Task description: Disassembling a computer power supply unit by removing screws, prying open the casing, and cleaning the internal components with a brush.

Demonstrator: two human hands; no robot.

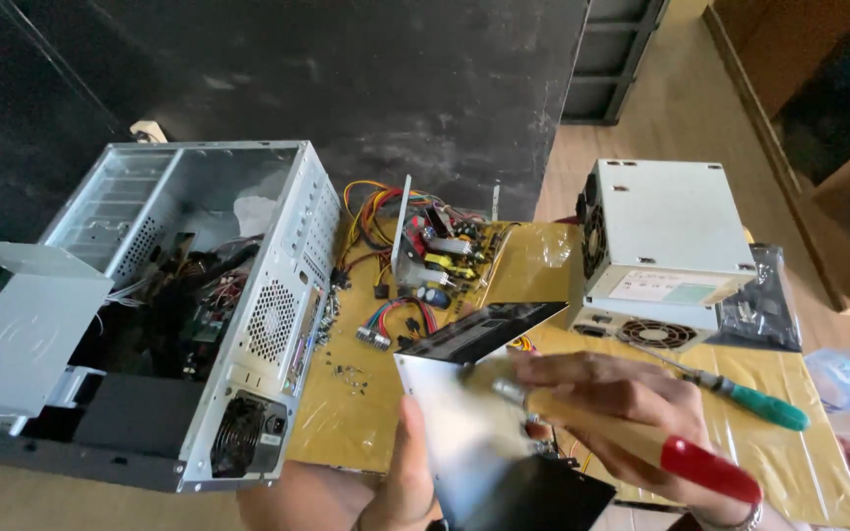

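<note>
Your left hand point(407, 482) grips the shiny bent metal cover plate point(464, 433) from below, steadying it, while your right hand point(612, 413), closed round a red-handled tool point(705, 467), seemingly works its face.

Left hand point(407, 472) thumb up, gripping from below; right hand point(622, 413) fingers curled, palm down.

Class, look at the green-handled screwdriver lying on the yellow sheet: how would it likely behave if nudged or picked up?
The green-handled screwdriver looks stiff, with a straight metal shaft. Its rounded handle suggests that it may roll on the flat yellow sheet if nudged sideways. It is slim, so probably light and easy to lift.
</note>
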